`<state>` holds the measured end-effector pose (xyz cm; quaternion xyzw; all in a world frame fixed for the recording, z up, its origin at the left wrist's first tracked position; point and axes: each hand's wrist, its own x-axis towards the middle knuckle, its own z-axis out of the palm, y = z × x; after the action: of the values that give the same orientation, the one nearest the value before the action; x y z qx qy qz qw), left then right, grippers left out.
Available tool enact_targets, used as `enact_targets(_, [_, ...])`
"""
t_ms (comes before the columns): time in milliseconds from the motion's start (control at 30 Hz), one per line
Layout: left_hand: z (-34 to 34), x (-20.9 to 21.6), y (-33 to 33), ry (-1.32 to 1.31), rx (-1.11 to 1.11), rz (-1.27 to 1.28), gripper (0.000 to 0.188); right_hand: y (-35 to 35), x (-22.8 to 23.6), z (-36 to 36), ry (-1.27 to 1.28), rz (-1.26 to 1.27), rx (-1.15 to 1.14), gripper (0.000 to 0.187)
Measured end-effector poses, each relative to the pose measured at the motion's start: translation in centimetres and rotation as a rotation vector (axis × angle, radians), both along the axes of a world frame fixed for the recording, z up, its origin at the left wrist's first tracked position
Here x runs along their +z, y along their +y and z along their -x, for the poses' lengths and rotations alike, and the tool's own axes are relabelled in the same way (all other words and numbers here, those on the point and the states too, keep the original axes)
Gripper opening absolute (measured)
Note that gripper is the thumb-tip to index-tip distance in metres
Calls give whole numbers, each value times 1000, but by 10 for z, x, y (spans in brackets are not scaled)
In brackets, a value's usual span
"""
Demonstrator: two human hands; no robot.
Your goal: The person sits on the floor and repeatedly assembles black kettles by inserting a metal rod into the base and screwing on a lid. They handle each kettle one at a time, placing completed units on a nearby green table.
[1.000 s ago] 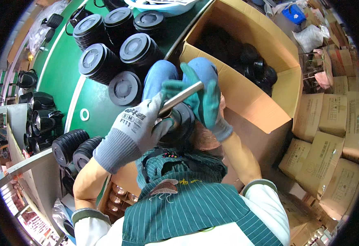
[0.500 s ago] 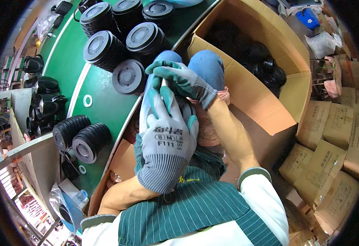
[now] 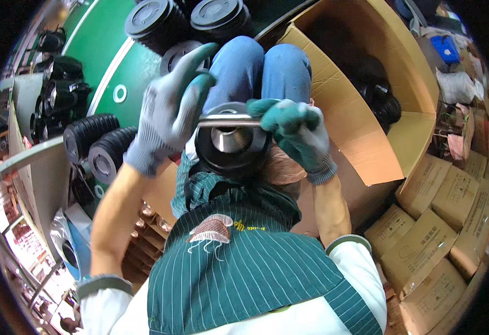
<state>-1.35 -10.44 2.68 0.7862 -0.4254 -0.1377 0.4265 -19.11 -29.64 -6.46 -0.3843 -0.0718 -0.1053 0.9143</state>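
Being held crosswise over a black round part (image 3: 216,158) in the lap, metal bar (image 3: 230,120) is gripped at one end by the right hand (image 3: 297,133). Left hand (image 3: 172,109) is opened near the other end; contact can't be told. Black disc stacks (image 3: 216,15) are carried by the green surface (image 3: 137,72), open carton (image 3: 345,114) placed at right.

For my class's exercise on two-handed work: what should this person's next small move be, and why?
Probably close the left hand around the left end of the metal bar. Its fingers are spread near that end, the right hand grips the other, and the bar crosses over the black round part; a second grip might steady it.
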Motion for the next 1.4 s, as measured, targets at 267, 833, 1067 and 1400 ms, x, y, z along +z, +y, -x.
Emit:
enact_targets(267, [-35,-6,-20,123,-385,82,41,-16,30,-24,-223,367,47,47])
enact_targets(833, [-54,-59,-111,77,-815,303,40,69,107,-43,-427,1495,262,32])
enact_targets(1067, [-40,-97,74,1016,578,678,80,41,56,32,294,1306,-424,129])
enact_targets(1400, [-72,-205,130,561,1156,329,26,43,73,15,347,1310,-353,98])
